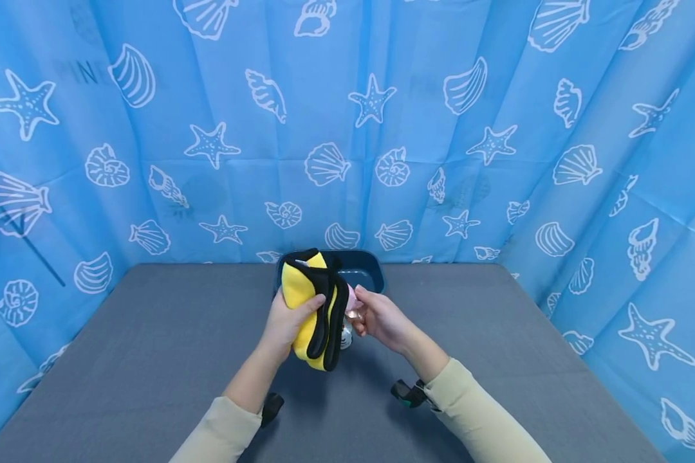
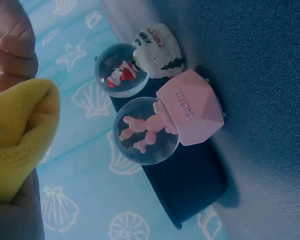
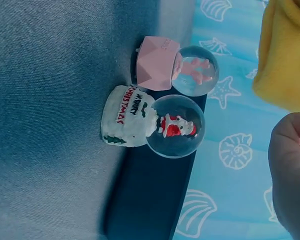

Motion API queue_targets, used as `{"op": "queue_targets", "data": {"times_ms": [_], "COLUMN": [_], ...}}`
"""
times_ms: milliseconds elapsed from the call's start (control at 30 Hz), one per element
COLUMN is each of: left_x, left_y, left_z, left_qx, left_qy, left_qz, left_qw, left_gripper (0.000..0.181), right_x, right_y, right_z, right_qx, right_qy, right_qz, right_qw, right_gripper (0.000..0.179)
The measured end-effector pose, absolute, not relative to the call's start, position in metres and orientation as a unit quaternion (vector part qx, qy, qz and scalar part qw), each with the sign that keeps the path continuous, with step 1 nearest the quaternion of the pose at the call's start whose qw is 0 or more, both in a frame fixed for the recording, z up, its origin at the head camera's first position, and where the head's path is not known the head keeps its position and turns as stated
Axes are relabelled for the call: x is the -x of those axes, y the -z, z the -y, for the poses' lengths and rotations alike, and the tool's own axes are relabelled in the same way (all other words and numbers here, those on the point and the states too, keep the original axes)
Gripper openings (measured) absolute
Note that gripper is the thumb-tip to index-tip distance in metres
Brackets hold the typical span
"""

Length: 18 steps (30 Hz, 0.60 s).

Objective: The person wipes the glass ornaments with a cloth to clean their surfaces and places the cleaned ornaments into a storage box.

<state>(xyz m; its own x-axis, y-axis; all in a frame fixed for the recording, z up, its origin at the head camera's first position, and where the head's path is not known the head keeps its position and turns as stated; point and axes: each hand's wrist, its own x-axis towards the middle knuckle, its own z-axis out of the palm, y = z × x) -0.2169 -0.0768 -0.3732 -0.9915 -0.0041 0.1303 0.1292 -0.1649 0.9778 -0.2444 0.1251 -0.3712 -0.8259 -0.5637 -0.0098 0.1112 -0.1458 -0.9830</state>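
My left hand (image 1: 285, 325) grips a folded yellow cloth (image 1: 298, 289) with black edging, its thumb across the front. Beside the cloth, my right hand (image 1: 385, 321) pinches a small pink object (image 1: 351, 298) with a shiny coppery part; the cloth hides most of it, and I cannot tell its kind. Below the hands, two snow globes stand side by side on the table. One has a pink faceted base (image 2: 191, 107) marked CACTUS and a pink cactus inside. The other has a white Merry Christmas base (image 3: 125, 116) and a Santa figure in its dome.
A dark blue bin (image 1: 359, 257) sits behind the snow globes at the far edge of the grey table (image 1: 197, 341). A blue curtain (image 1: 347, 128) printed with shells and starfish surrounds the table at the back and sides.
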Motion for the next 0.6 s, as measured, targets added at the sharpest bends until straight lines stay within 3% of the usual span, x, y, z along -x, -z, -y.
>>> {"op": "queue_targets", "data": {"times_ms": [167, 333, 500, 600], "left_x": [0.2164, 0.2178, 0.2186, 0.2182], "left_y": [0.3768, 0.3814, 0.3829, 0.3825], "left_z": [0.0712, 0.0688, 0.0684, 0.07], "left_qx": [0.062, 0.018, -0.042, -0.044], "left_qy": [0.744, 0.767, 0.799, 0.818], "left_qz": [0.664, 0.64, 0.598, 0.573], "left_qw": [0.034, 0.045, 0.05, 0.037], "left_gripper": [0.048, 0.04, 0.035, 0.032], "right_x": [0.2433, 0.2435, 0.2422, 0.2411], "right_y": [0.3691, 0.3665, 0.3629, 0.3617], "right_z": [-0.1215, -0.1207, -0.1217, -0.1219], "right_qx": [0.165, 0.143, 0.154, 0.16], "right_qy": [0.708, 0.693, 0.703, 0.715], "right_qz": [-0.65, -0.662, -0.642, -0.636], "right_qw": [0.222, 0.247, 0.265, 0.241], "right_gripper": [0.052, 0.057, 0.032, 0.032]}}
